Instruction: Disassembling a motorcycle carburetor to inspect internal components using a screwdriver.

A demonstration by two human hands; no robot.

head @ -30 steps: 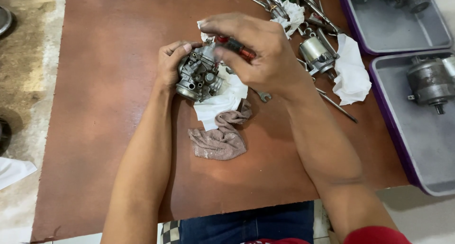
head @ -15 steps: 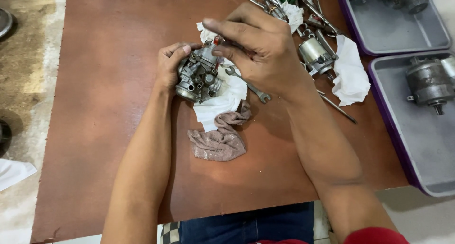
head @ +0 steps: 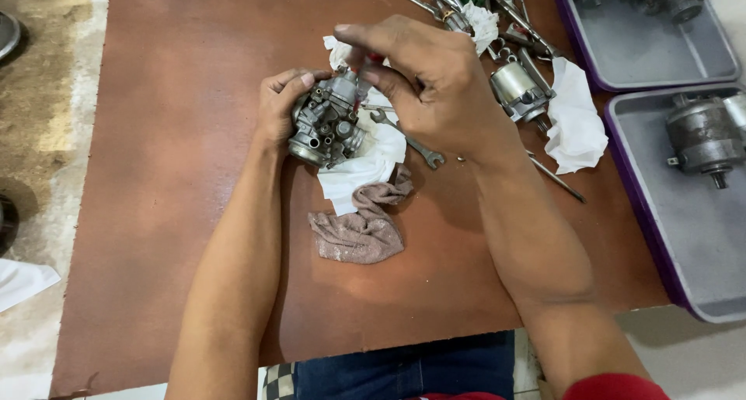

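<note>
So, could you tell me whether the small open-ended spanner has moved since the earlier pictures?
Cannot tell: the small steel spanner lies on the brown table beside the white tissue, where the right hand partly hid it earlier.

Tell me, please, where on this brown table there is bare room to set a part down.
The widest bare patch of the brown table lies left of the left hand and forearm. A smaller one sits between the forearms, below the brownish rag. The far right is crowded: tools, a metal cylinder, white tissue and purple-rimmed trays.

Carburetor (head: 326, 122) on tissue (head: 365, 167), rag (head: 359, 230) nearer, wrench (head: 408, 139) just right; motor (head: 519, 89) farther right, trays (head: 660, 54) far right.
</note>
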